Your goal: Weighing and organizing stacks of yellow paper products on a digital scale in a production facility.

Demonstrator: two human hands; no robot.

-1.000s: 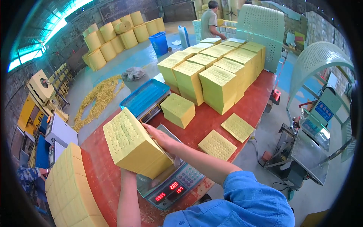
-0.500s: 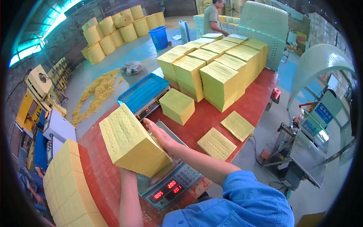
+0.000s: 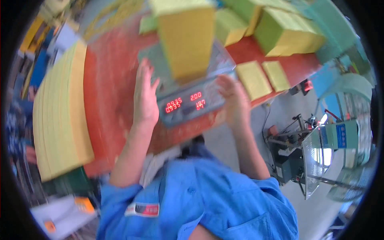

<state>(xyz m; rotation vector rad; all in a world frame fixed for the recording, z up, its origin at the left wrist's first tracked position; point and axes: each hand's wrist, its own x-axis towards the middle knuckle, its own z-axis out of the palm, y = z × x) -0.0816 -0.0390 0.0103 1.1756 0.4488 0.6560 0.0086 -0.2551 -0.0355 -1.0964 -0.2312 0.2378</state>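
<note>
A tall block of yellow paper sheets [image 3: 186, 46] stands on the metal pan of a digital scale [image 3: 222, 60], whose red figures glow at the near side. Left of the scale, my left hand [image 3: 147, 96] is held upright, fingers stretched and thumb apart, with nothing in it. My right hand [image 3: 235, 100] is at the scale's right front corner, blurred but with its fingers apart and no object in them. Both hands are clear of the block. Two thin stacks of yellow paper, a nearer one [image 3: 254, 80] and a smaller one [image 3: 276, 76], lie to the right.
The red table [image 3: 114, 86] bears more paper blocks [image 3: 286, 34] at the far right. A long row of yellow paper [image 3: 62, 116] runs along the left. Beyond the right edge is a machine with a metal tray [image 3: 316, 160]. The picture is smeared by motion.
The paper block, tilted between my hands before, now stands on the scale. Both hands have come off it and drawn apart. The view has swung down and the scale's figures differ.
</note>
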